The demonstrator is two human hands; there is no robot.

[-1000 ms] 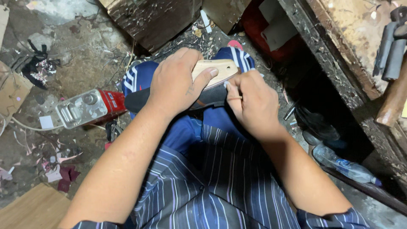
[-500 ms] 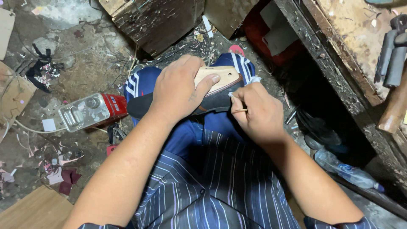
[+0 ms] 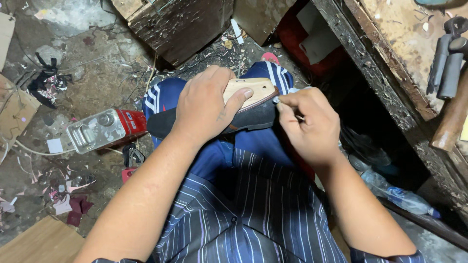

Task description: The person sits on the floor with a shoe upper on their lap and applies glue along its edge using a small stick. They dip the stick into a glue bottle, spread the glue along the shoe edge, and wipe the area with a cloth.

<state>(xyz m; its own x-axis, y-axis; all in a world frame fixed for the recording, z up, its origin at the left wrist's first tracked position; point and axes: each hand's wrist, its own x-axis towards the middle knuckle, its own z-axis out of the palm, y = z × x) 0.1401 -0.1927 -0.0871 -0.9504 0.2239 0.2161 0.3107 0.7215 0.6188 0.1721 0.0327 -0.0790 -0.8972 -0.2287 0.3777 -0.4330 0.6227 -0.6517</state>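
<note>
A black shoe (image 3: 253, 117) with a pale tan insole lies sideways across my knees, which are in blue trousers with white stripes. My left hand (image 3: 207, 104) presses down over its middle, thumb on the insole. At the shoe's heel end, my right hand (image 3: 307, 122) has its fingers pinched on something small and thin that I cannot make out.
A red and clear plastic device (image 3: 105, 129) lies on the dirty floor to the left, with scraps around it. A worn wooden workbench (image 3: 404, 63) stands at the right, with dark tools (image 3: 446, 61) on it. A plastic bottle (image 3: 399, 195) lies below. Dark wooden boards (image 3: 180, 27) stand ahead.
My right hand has shifted slightly along the shoe's heel end while staying pinched. The left hand keeps its hold on the shoe.
</note>
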